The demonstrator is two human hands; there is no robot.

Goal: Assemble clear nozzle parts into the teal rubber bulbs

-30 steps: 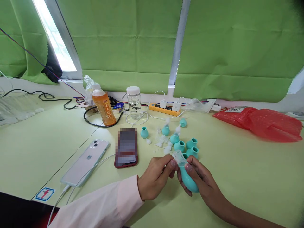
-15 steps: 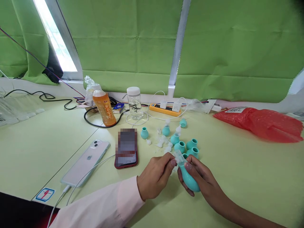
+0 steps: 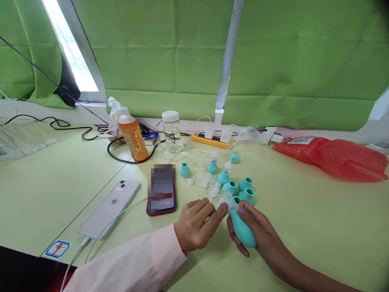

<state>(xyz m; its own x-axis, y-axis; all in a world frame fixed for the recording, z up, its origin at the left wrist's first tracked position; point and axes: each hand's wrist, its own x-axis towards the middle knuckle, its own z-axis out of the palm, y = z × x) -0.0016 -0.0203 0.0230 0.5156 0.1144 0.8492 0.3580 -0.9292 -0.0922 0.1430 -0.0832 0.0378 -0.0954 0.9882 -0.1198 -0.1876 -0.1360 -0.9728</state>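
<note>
I am seeing a loose cluster of small teal bulbs (image 3: 240, 187) and clear plastic bits lying just beyond the hands, on the pale green table (image 3: 319, 227). A red-cased phone (image 3: 162, 190) is lying just left of the left hand (image 3: 197, 225), and a white phone (image 3: 111, 207) on a cable is sitting further left. An orange drink bottle (image 3: 133, 138), a glass jar (image 3: 171, 130) and a yellow power strip (image 3: 211, 140) are standing near the back edge, and a red plastic bag (image 3: 334, 156) is lying well off to the right.

The red-cased phone's screen is blurred. The right hand (image 3: 255, 231) is covering the far side of the teal bulb (image 3: 241, 231), and the small clear bits are too tiny to make out.

The teal bulb is smooth and pear-shaped, topped by a clear nozzle (image 3: 227, 199) and tilting up and to the left. It is sitting low over the table, in front of the cluster. The right fingers are wrapping around it. The left fingers are stretching out loosely, one fingertip touching the nozzle.
</note>
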